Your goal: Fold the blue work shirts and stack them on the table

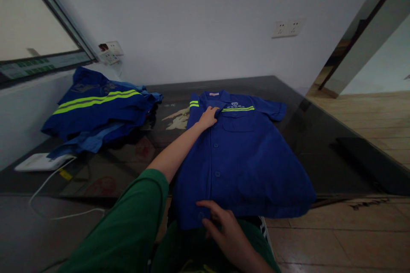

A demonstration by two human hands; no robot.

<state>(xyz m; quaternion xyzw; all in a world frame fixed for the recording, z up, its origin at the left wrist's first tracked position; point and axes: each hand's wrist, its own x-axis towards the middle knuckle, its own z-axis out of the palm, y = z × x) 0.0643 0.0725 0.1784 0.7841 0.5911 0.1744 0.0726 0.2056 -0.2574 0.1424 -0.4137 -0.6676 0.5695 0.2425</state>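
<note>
A blue short-sleeved work shirt (253,158) lies front side up on the dark table, its lower hem hanging over the near edge. It has yellow-green reflective stripes, a chest pocket and a row of buttons. My left hand (209,117) is closed on the shirt's front opening just below the collar. Down at the bottom hem, my right hand (224,226) grips the front edge beside the lowest button, with thumb and forefinger bent round the cloth. The shirt's left side is folded in or partly hidden behind my left forearm.
A heap of blue striped clothes (96,111) sits at the table's left end. Near it lie a white device (41,162) and its white cable (40,192). A dark flat object (371,164) rests at the right edge. The wall bounds the table (307,136) behind.
</note>
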